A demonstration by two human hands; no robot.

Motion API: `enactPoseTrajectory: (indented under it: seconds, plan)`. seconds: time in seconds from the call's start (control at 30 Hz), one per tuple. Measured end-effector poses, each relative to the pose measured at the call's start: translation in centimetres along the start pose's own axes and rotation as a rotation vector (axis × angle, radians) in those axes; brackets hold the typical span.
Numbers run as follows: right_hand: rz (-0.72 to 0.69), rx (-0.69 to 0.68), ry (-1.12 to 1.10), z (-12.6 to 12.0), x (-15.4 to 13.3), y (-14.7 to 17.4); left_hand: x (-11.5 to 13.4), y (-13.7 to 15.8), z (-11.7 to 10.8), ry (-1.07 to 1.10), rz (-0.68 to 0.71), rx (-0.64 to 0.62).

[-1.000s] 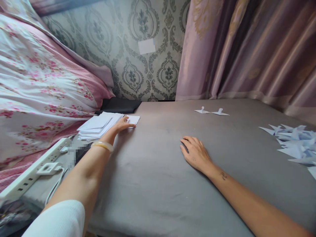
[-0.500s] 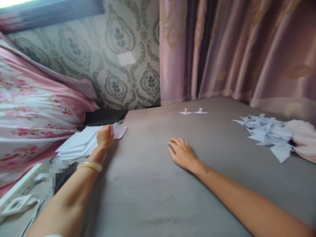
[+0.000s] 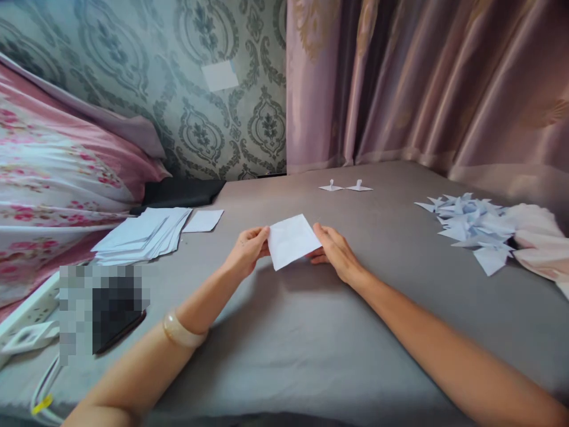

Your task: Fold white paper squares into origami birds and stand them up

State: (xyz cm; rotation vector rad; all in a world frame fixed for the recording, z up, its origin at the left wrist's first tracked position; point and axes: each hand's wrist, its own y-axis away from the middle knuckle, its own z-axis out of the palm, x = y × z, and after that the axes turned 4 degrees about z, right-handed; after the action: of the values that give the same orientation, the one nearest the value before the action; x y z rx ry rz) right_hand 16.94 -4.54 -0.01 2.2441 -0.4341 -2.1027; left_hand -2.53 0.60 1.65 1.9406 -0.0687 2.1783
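Narrow, my left grip (image 3: 249,249) pinches the white paper (image 3: 293,242) at its left corner, thumb on top, while my right grip (image 3: 340,252) holds the right edge, thumb at the rim and fingers lower down. The paper lies straight between my two hands, ahead of me, apparently just above the grey cloth (image 3: 284,350), where a shadow falls. It sits turned, one corner pointing toward me and another away; looking nearly square, it shows no clear long axis. Neither hand is nearer, since each touches its own side. Well off to my left lie the paper stack (image 3: 142,234) and a single sheet (image 3: 203,221); well to my right, the folded pile (image 3: 475,225).
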Motion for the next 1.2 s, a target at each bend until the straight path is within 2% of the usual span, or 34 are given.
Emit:
enactPoseTrajectory:
  seconds: [0.13,0.27,0.37,0.47,0.53,0.57,0.63,0.73,0.83,0.9,1.07,1.2]
  plan:
    - [0.000,-0.005,0.190,-0.5,-0.2,0.6,-2.1,0.4,-0.1,-0.044,-0.068,0.024]
    - [-0.050,-0.066,0.315,-0.8,0.0,0.5,-2.8,0.2,-1.1,-0.122,-0.028,0.015]
    - [-0.084,-0.111,0.450,-0.9,0.0,0.4,-3.1,0.3,-1.7,-0.321,0.127,-0.016]
    - [-0.079,-0.103,0.591,-1.1,-0.3,0.6,-2.5,1.1,-1.9,-0.697,0.425,-0.014]
    - [-0.026,-0.114,0.599,-1.1,-0.7,0.8,-1.7,2.0,-1.7,-0.892,0.553,-0.107]
    - [0.010,-0.128,0.579,-1.1,-0.9,0.9,-1.3,2.5,-1.5,-0.938,0.584,-0.204]
    - [0.076,-0.164,0.521,-1.2,-1.3,1.1,-0.7,3.5,-1.2,-1.000,0.567,-0.395]
    - [0.125,-0.244,0.488,-1.6,-1.8,1.2,-0.7,4.2,-1.1,-1.109,0.562,-0.478]
    - [0.092,-0.330,0.536,-2.2,-1.9,1.2,-1.2,4.3,-1.0,-1.150,0.538,-0.446]
    - [0.014,-0.334,0.616,-2.6,-1.7,1.0,-1.4,4.2,-0.9,-1.121,0.506,-0.393]
    - [-0.212,-0.196,0.805,-2.6,-0.6,0.1,-1.6,4.1,-0.5,-1.032,0.461,-0.279]
    - [-0.231,-0.081,0.807,-1.8,0.1,-0.7,-2.2,3.5,-0.7,-0.996,0.403,-0.140]
